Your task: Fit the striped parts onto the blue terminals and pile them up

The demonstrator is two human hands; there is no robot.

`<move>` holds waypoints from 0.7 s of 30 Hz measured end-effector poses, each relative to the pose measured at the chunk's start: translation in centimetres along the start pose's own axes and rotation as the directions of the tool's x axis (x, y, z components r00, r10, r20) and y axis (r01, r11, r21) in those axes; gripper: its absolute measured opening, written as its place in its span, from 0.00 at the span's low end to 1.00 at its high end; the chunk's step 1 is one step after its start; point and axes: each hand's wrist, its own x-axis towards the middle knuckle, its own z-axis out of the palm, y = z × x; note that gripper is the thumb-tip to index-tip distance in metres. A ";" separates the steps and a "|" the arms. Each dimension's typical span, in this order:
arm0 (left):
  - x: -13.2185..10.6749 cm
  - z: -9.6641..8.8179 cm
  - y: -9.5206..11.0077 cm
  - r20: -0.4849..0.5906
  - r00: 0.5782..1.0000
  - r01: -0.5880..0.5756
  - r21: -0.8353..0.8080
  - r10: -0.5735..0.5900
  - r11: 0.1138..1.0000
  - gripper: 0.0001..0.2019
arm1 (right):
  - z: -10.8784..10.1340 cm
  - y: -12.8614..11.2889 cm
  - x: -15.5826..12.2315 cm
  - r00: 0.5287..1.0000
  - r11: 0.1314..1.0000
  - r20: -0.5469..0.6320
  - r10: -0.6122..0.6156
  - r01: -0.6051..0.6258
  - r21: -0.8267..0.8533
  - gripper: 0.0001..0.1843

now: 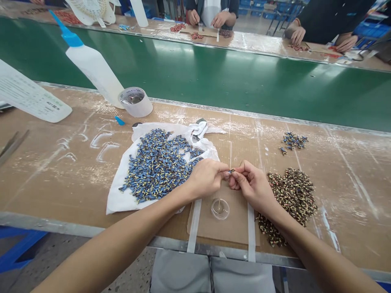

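Observation:
My left hand (207, 177) and my right hand (252, 185) meet over a taped-down cardboard pad (214, 221), fingers pinched together on one small blue part (231, 171) held between them. Left of my hands a heap of small blue parts (157, 162) lies on a white plastic bag (117, 199). To the right spreads a pile of small dark speckled parts (293, 195). A small clear round dish (220, 208) sits on the pad just below my hands.
A squeeze bottle with a blue nozzle (91, 65) leans over a roll of clear tape (136, 101) at the back left. A few blue parts (293, 141) lie at the back right. Beyond runs a green conveyor belt (214, 77); other people's hands (210, 18) work across it.

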 end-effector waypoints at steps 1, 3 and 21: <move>0.0 -0.1 0.0 0.007 1.000 -0.007 -0.013 0.007 1.000 0.11 | 0.0 0.0 0.0 1.000 1.000 -0.003 0.002 -0.002 0.019 0.12; -0.1 -0.4 -0.1 0.021 0.999 -0.030 -0.038 0.031 0.999 0.12 | 0.0 -0.1 0.2 1.000 0.998 -0.010 0.007 -0.007 0.067 0.13; 0.2 0.3 -0.2 -0.001 1.000 -0.015 0.081 0.015 0.997 0.11 | -0.3 0.1 0.4 1.000 0.999 -0.001 -0.012 0.012 0.049 0.14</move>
